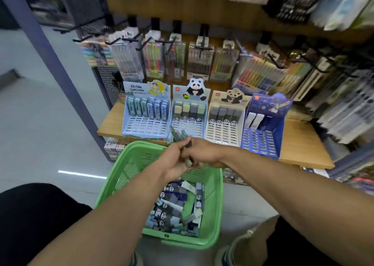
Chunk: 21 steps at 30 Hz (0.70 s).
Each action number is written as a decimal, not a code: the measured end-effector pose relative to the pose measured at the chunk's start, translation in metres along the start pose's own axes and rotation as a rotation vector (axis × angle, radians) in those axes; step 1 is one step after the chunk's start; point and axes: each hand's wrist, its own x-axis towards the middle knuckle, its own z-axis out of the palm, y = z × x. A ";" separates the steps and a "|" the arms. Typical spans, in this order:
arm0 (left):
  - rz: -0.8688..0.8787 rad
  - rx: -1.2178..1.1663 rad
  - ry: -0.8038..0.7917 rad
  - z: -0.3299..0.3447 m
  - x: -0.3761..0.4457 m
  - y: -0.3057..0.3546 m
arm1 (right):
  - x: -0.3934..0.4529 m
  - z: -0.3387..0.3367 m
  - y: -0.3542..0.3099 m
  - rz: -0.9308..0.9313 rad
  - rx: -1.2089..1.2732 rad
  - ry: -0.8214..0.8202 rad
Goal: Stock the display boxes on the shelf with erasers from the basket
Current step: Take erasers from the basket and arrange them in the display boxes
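Both hands (188,156) meet above the basket (129,164), gripping a bunch of erasers (179,135) together.

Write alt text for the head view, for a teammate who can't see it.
Both hands, left hand and right hand, meet over a green basket of erasers, gripping a bundle of erasers together. Ahead, four partly filled display boxes sit side by side on a wooden shelf.

Shelf (299,144) bears four display boxes (222,124).
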 end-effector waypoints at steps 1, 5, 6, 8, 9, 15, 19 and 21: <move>0.011 0.000 -0.006 0.005 -0.003 0.004 | -0.006 -0.006 -0.003 0.011 0.010 0.000; 0.021 -0.073 0.053 0.024 -0.015 0.023 | -0.027 -0.031 -0.007 -0.015 0.022 0.013; 0.021 -0.068 0.084 0.028 -0.016 0.028 | -0.029 -0.036 -0.006 -0.035 0.015 0.048; 0.033 -0.032 0.136 0.035 -0.016 0.037 | -0.032 -0.042 -0.004 -0.083 0.022 0.158; 0.046 -0.017 0.161 0.038 -0.015 0.041 | -0.033 -0.044 -0.006 -0.100 0.034 0.219; 0.152 0.058 0.323 0.023 -0.010 0.086 | -0.018 -0.065 -0.030 -0.225 0.044 0.529; 0.159 0.153 0.391 -0.013 -0.009 0.122 | -0.018 -0.077 -0.059 -0.299 0.286 0.387; 0.113 0.169 0.377 -0.034 -0.010 0.139 | -0.012 -0.075 -0.068 -0.313 0.325 0.243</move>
